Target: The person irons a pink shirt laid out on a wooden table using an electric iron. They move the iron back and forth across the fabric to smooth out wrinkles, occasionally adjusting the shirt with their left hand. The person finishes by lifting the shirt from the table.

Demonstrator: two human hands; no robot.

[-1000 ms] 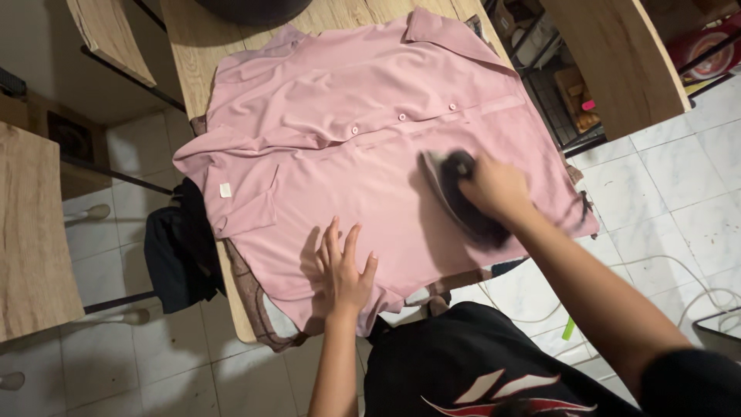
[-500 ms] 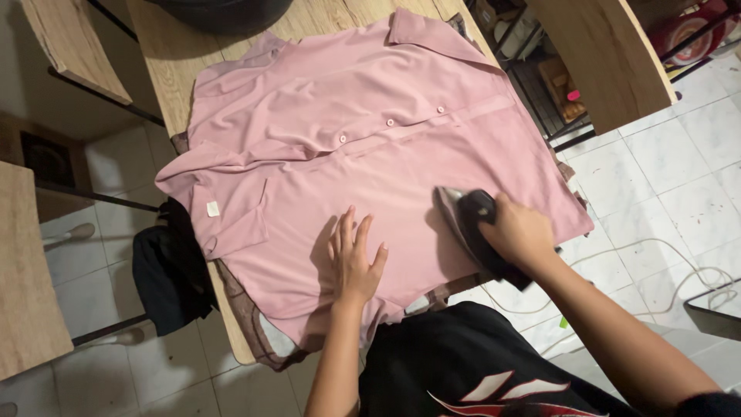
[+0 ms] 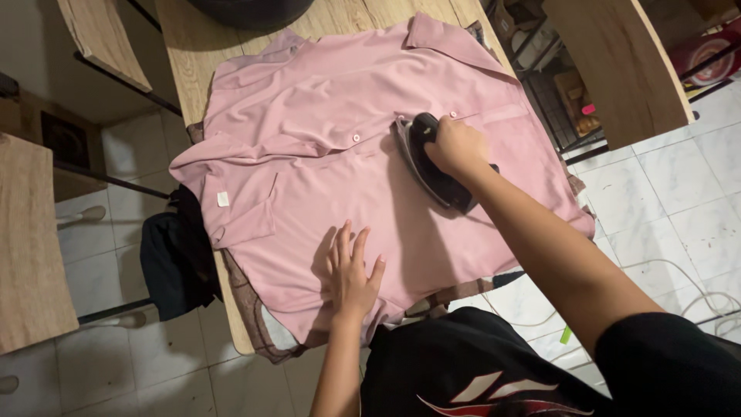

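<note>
A pink button-up shirt (image 3: pixel 324 147) lies spread flat on a wooden table (image 3: pixel 193 54), over a brown cloth (image 3: pixel 251 313) that shows at the near edge. My right hand (image 3: pixel 457 145) grips the handle of a dark iron (image 3: pixel 423 158), which rests on the shirt beside the button strip. My left hand (image 3: pixel 351 272) lies flat with fingers spread on the shirt's lower part, near the table's front edge.
A dark garment (image 3: pixel 174 255) hangs off the table's left side. Wooden chairs stand at the left (image 3: pixel 31 239) and upper right (image 3: pixel 617 54). A white cord (image 3: pixel 679 286) trails over the tiled floor at right. A dark round object (image 3: pixel 247 11) sits at the table's far end.
My right hand slid the iron toward the shirt's near right hem, then up to the button strip. My left hand stayed pressed on the shirt's lower part.
</note>
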